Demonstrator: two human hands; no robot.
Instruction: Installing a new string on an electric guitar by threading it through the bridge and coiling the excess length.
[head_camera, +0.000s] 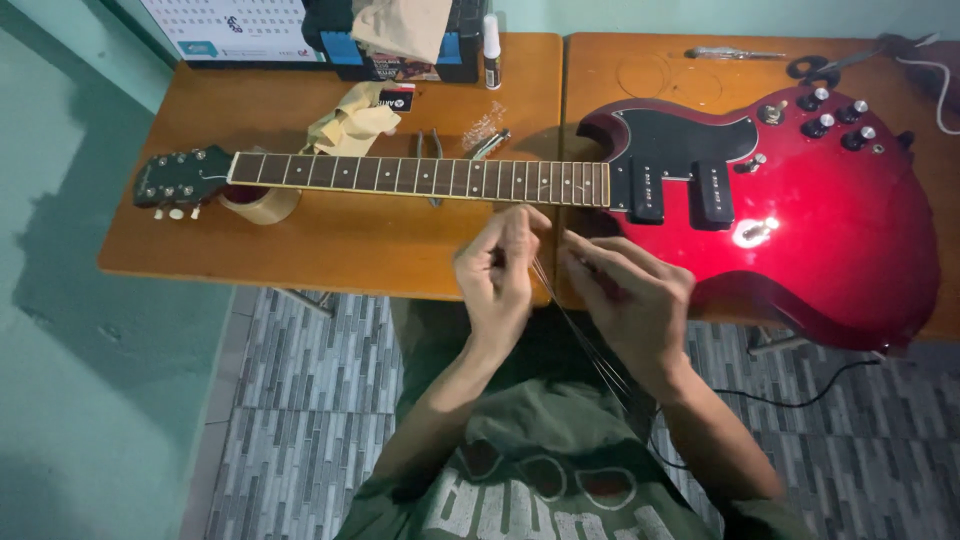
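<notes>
A red electric guitar (820, 230) lies flat across two wooden tables (330, 240), its neck (420, 178) pointing left and its headstock (182, 180) resting on a roll of tape (262, 206). Both of my hands are raised in front of the table edge, just below the neck's body end. My left hand (497, 275) and my right hand (630, 300) pinch thin guitar strings (585, 345) between the fingertips. The strings trail down toward my lap.
Pliers (432, 148) and a yellow cloth (350, 125) lie behind the neck. A small white bottle (491, 48), a dark box (400, 40) and a calendar (235, 30) stand at the back. A screwdriver (735, 53) and cables lie far right. Grey tiled floor (300, 400) lies below.
</notes>
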